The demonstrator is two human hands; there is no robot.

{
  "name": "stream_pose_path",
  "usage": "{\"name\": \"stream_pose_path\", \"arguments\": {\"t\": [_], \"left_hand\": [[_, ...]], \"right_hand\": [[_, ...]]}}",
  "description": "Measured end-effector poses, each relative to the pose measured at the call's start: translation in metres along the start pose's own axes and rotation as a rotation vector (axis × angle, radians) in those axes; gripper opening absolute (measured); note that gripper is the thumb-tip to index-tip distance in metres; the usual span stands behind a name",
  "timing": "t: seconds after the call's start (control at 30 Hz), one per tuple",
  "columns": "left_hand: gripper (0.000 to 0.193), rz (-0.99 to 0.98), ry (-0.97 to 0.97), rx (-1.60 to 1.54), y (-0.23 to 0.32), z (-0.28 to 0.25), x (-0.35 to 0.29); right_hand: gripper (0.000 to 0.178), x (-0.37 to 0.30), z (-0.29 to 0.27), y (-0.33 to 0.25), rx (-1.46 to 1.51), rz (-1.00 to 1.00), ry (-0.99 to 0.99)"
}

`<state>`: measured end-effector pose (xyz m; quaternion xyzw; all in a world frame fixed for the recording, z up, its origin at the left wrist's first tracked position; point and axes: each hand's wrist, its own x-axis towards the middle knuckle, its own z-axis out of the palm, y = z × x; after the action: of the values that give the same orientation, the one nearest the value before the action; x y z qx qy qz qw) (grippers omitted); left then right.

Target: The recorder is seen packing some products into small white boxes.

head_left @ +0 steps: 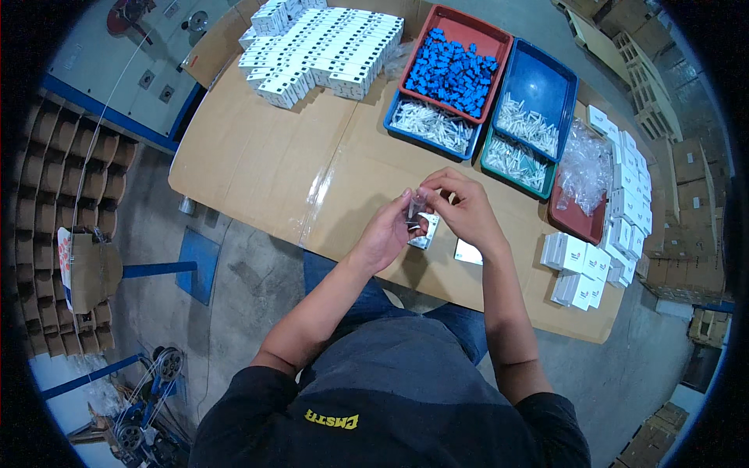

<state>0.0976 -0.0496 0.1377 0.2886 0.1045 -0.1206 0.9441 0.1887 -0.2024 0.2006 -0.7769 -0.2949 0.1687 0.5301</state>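
Note:
Above the near part of the cardboard-covered table, my two hands meet over a small clear plastic piece (pixel 417 207), perhaps a little bag; its exact kind is hard to make out. My left hand (pixel 384 236) has its fingers curled round the lower part, where something dark shows. From the right, my right hand (pixel 466 207) pinches the upper end between thumb and fingers. Just beneath them a small white box (pixel 424 232) lies on the table, partly covered by my left fingers. A flat white piece (pixel 468 252) rests beside my right wrist.
Beyond my hands stand a red tray of blue parts (pixel 452 70), a blue tray of white pieces (pixel 433 125) and another blue tray (pixel 538 86) over a green one (pixel 515 164). White boxes fill the far left (pixel 320 54) and right (pixel 577 265). A red tray (pixel 573 214) holds clear bags.

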Motion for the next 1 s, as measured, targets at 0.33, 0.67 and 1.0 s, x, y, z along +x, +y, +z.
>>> {"name": "stream_pose_path", "arguments": {"t": [0.33,0.67,1.0], "left_hand": [[0.036,0.023,-0.033,0.109,-0.011,-0.005,0.008],[0.038,-0.045,0.125,0.089,-0.027,-0.002,0.014],[0.049,-0.171,0.367,0.164,-0.048,-0.027,-0.011]], "right_hand": [[0.034,-0.003,-0.005,0.015,-0.163,-0.061,-0.204],[0.032,-0.006,-0.023,0.059,0.164,0.002,-0.102],[0.018,0.021,-0.176,0.192,-0.46,0.221,0.726]]}}
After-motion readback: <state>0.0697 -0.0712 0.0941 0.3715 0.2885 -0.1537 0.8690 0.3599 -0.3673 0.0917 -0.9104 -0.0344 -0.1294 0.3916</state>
